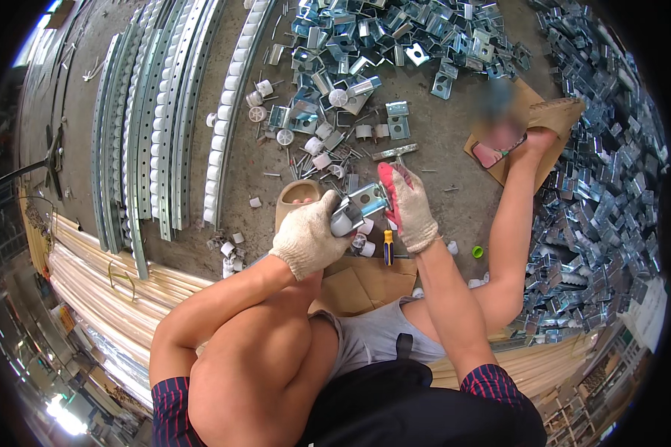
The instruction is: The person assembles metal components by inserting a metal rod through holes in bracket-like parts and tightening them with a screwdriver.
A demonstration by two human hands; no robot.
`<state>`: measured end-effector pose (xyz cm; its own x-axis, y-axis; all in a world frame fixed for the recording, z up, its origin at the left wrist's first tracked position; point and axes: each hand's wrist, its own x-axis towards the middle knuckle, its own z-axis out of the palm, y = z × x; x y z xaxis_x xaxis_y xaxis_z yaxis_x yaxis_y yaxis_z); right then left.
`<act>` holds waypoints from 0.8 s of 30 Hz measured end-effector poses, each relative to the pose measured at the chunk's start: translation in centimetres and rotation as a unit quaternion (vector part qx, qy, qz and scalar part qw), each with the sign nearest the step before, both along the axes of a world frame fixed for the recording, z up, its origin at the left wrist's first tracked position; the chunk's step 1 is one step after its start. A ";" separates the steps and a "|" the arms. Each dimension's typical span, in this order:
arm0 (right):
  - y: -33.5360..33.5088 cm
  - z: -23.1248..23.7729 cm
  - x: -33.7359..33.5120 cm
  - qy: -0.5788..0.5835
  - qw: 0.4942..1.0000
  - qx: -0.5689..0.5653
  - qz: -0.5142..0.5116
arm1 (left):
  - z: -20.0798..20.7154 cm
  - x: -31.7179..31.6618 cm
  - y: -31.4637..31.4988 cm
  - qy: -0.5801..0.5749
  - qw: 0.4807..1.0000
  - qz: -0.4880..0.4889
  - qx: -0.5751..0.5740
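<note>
Both my hands wear knitted work gloves. My left hand grips a small white plastic roller that sits against a shiny metal bracket. My right hand, its glove red on the fingertips, holds the other side of that bracket. The two hands meet above the concrete floor, just in front of my bent knees. A yellow-handled screwdriver lies on the floor right below the hands.
Long perforated metal rails lie at the left. A heap of metal brackets fills the top, another the right. White rollers and pins are scattered between. Cardboard lies under me; pale wooden strips at lower left.
</note>
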<state>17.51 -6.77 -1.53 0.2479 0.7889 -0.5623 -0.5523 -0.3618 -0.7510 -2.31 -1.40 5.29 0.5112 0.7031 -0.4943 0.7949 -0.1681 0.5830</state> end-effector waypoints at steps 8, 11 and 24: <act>-0.1 -1.2 1.8 0.007 0.996 -0.057 0.066 | 0.9 0.6 -0.3 0.010 0.999 0.005 -0.052; 0.2 -1.0 1.1 0.029 0.998 -0.058 0.022 | 0.7 0.4 -0.4 -0.018 0.999 0.002 -0.043; 0.7 1.3 2.9 -0.054 0.980 0.027 0.190 | 0.2 0.1 -1.0 -0.027 0.997 -0.015 -0.074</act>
<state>20.44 -6.04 -0.19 -0.0131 0.8635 -0.5042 -0.3016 -0.4841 -0.8214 -2.25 -2.36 5.47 0.5598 0.6082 -0.5628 0.7577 -0.1009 0.6447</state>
